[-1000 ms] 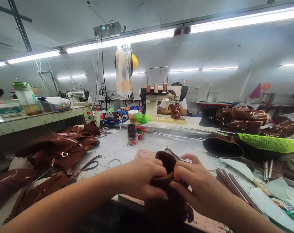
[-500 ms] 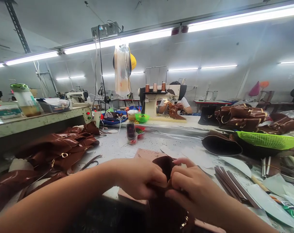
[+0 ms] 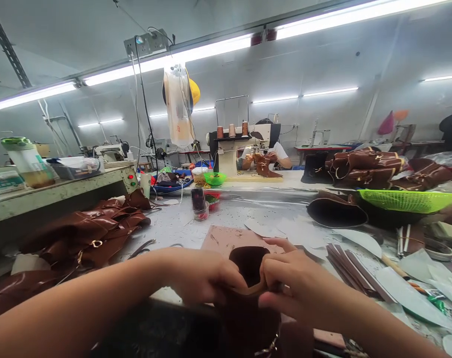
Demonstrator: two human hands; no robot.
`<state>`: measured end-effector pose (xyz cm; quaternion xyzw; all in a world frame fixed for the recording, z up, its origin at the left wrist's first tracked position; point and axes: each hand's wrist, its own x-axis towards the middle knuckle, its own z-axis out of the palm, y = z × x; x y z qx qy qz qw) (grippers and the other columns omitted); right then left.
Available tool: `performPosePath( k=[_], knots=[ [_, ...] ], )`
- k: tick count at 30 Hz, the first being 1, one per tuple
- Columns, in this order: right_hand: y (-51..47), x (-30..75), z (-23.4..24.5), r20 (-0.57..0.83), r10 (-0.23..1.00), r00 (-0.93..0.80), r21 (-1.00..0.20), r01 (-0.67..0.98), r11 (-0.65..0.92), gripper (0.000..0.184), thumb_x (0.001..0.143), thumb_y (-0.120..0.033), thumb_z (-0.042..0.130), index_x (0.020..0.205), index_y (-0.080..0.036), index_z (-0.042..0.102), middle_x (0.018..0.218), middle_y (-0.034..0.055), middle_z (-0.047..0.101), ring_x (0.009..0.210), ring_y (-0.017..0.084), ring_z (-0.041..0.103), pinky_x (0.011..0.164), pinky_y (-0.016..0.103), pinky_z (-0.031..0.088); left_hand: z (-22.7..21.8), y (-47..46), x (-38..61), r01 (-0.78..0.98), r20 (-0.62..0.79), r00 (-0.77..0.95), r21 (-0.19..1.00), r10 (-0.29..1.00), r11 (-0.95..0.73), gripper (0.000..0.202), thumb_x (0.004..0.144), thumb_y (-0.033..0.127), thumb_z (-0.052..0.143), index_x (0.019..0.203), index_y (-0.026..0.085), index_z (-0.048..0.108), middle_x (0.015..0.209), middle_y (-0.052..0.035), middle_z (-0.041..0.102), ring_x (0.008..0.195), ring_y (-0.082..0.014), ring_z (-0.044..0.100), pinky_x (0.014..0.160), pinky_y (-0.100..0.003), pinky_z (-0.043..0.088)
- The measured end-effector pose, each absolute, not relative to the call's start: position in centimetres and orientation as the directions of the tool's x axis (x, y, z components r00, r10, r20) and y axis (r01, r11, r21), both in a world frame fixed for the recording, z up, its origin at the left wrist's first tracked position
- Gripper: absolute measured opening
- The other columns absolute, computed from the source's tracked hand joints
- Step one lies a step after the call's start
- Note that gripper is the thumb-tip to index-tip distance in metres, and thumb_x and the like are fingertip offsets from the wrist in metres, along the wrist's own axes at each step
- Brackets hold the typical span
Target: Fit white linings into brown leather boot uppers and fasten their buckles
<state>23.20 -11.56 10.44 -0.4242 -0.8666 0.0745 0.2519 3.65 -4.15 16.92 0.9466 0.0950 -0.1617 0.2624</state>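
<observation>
Brown leather pouch pinched between both hands.
Left hand and right hand gripping opposite rim edges, mouth facing up, equally near.

A speckled grey-white worktable carries a heap of glossy brown leather bags at its left and a flat pinkish-brown board near the middle. Dark brown leather strips and pale curved paper patterns lie at its right, with a bright green plastic mesh basket behind them.

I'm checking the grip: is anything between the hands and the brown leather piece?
Nothing visible. The left hand and right hand both pinch the leather piece directly at its rim; the fingers touch the leather.
</observation>
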Motion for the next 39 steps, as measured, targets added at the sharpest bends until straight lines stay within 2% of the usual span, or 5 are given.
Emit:
performPosePath(
  k=[5,14,21,28,39],
  knots=[
    [-11.8,22.2,9.3,0.571,0.704,-0.422,-0.253,0.725,0.64,0.021,0.076,-0.02,0.063,0.063,-0.021,0.047,0.059,-0.0056,0.057,0.06,0.013,0.056,0.093,0.04,0.036,16.7,-4.6,5.1,0.288,-0.313,0.932,0.33,0.184,-0.899,0.016,0.069,0.009,0.063,0.07,0.018,0.05,0.069,0.0043,0.044,0.066,-0.0112,0.044,0.057,-0.02,0.033],
    [-12.2,24.3,10.2,0.224,0.894,-0.387,-0.42,0.79,0.447,0.024,0.078,-0.014,0.057,0.064,-0.021,0.039,0.08,0.001,0.065,0.081,0.019,0.061,0.097,0.047,0.035,14.7,-5.1,4.9,0.415,-0.15,0.9,0.581,0.409,-0.7,0.021,0.067,0.0,0.064,0.058,0.014,0.05,0.069,0.0038,0.046,0.068,-0.0087,0.046,0.061,-0.018,0.035],
    [-11.7,23.5,8.7,0.425,0.847,-0.32,-0.426,0.755,0.499,0.03,0.07,-0.01,0.059,0.058,-0.022,0.034,0.064,-0.0042,0.059,0.071,0.017,0.06,0.089,0.043,0.041,15.6,-3.7,5.4,0.491,-0.422,0.862,0.556,0.281,-0.671,0.041,0.068,0.0,0.057,0.102,0.021,0.052,0.073,0.0059,0.044,0.069,-0.0101,0.043,0.06,-0.02,0.034],
    [-12.3,24.0,9.6,0.451,0.829,-0.332,-0.335,0.798,0.501,0.022,0.073,-0.01,0.057,0.062,-0.021,0.041,0.071,-0.002,0.061,0.07,0.016,0.059,0.093,0.045,0.038,14.7,-4.0,6.9,0.34,-0.099,0.936,0.501,0.337,-0.796,0.031,0.067,0.009,0.069,0.055,0.014,0.041,0.066,0.0051,0.041,0.066,-0.0093,0.041,0.059,-0.021,0.03],
    [-12.5,23.9,8.8,0.531,0.771,-0.352,-0.272,0.791,0.548,0.021,0.075,-0.008,0.046,0.064,-0.022,0.035,0.062,-0.003,0.053,0.064,0.016,0.056,0.086,0.046,0.043,14.9,-3.7,6.4,0.321,-0.256,0.943,0.525,0.213,-0.788,0.018,0.07,0.001,0.056,0.072,0.017,0.05,0.068,0.0057,0.045,0.067,-0.01,0.043,0.061,-0.02,0.033]
  ],
)
